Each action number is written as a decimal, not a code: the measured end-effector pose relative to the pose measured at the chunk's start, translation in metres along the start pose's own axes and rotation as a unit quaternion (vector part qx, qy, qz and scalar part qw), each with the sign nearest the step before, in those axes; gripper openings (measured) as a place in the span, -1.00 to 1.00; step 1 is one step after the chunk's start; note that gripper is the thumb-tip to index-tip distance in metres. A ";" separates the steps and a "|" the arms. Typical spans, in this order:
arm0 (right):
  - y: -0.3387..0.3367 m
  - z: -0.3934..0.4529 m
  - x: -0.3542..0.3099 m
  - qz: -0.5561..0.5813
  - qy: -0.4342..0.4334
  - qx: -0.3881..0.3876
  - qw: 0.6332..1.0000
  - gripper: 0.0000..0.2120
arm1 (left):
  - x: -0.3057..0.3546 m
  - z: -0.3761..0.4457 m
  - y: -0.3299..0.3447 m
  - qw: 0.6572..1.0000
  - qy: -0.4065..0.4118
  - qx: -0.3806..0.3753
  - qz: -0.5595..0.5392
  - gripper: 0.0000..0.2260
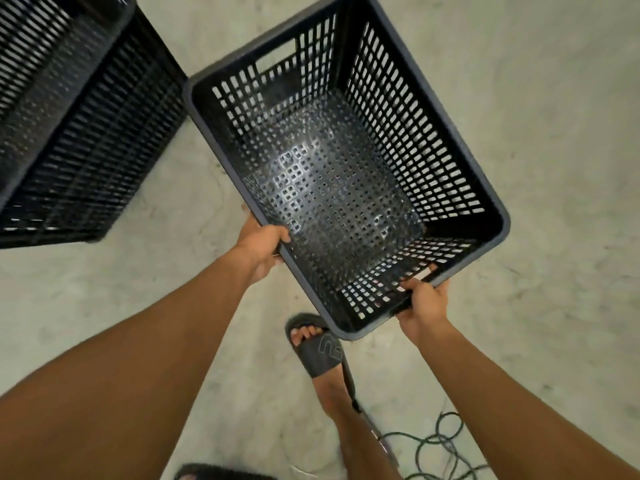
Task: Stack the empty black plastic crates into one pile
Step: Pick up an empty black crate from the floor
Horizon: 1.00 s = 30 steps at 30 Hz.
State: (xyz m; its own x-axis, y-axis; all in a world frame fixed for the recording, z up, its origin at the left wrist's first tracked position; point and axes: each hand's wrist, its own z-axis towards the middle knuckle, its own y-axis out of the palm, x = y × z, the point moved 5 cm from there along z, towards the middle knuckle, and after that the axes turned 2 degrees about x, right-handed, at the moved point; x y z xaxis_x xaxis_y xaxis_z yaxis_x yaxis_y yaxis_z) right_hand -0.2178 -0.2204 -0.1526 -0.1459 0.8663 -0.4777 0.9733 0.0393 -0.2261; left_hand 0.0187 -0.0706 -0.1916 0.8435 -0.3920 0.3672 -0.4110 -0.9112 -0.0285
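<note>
— Both forearms reach down; left hand [263, 249] and right hand [424, 299] clamp the empty crate's [332, 174] near rim.

— Pile [69, 126] sits beyond the left hand; square the corners before lowering.

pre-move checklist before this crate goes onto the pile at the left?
1. Left hand gripping the rim of the held crate: ok.
2. Right hand gripping the near rim: ok.
3. Held crate empty: ok, only the perforated bottom shows.
4. Held crate lined up over the crate pile: not ok, it is off to the right and turned at an angle.
5. Pile's top crate empty: cannot tell, cut off by the frame.
6. Footing: not ok, a cable lies coiled on the floor beside the sandalled foot.
</note>
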 end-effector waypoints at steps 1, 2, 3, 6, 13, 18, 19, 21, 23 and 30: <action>-0.004 -0.008 -0.002 -0.007 -0.007 0.005 1.000 -0.48 | -0.001 -0.011 -0.005 1.000 -0.005 -0.002 -0.005 -0.18; -0.006 -0.021 -0.009 -0.022 -0.020 0.002 1.000 -0.47 | 0.001 -0.026 -0.011 1.000 0.000 0.002 -0.004 -0.23; -0.012 -0.030 -0.012 -0.035 -0.032 0.002 0.999 -0.48 | -0.002 -0.040 -0.014 1.000 0.001 0.008 -0.001 -0.29; -0.020 -0.066 -0.029 -0.081 -0.064 -0.009 0.995 -0.51 | -0.020 -0.083 -0.033 0.999 -0.006 0.005 -0.031 -0.41; -0.028 -0.136 -0.029 -0.248 -0.117 -0.067 0.959 -0.52 | -0.082 -0.170 -0.096 0.982 -0.046 0.050 -0.174 -0.49; -0.009 -0.188 0.002 -0.353 -0.162 -0.131 0.912 -0.57 | -0.143 -0.211 -0.161 0.962 -0.059 0.087 -0.253 -0.41; -0.004 -0.197 0.010 -0.365 -0.167 -0.145 0.904 -0.57 | -0.155 -0.216 -0.173 0.958 -0.063 0.089 -0.264 -0.39; 0.008 -0.215 0.035 -0.393 -0.174 -0.180 0.885 -0.57 | -0.182 -0.225 -0.201 0.949 -0.071 0.093 -0.294 -0.37; 0.022 -0.230 0.061 -0.418 -0.174 -0.209 0.867 -0.57 | -0.205 -0.232 -0.228 0.939 -0.067 0.099 -0.323 -0.37; 0.088 -0.288 0.186 -0.481 -0.182 -0.281 0.810 -0.60 | -0.279 -0.246 -0.345 0.891 -0.065 0.170 -0.417 -0.43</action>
State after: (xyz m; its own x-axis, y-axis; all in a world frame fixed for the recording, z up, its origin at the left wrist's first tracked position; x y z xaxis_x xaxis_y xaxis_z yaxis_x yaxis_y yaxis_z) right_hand -0.1083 0.0877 -0.0166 -0.8285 0.0999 -0.5510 0.2898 0.9185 -0.2692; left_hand -0.1601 0.3844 -0.0552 0.8488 0.4475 0.2818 0.4863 -0.8697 -0.0838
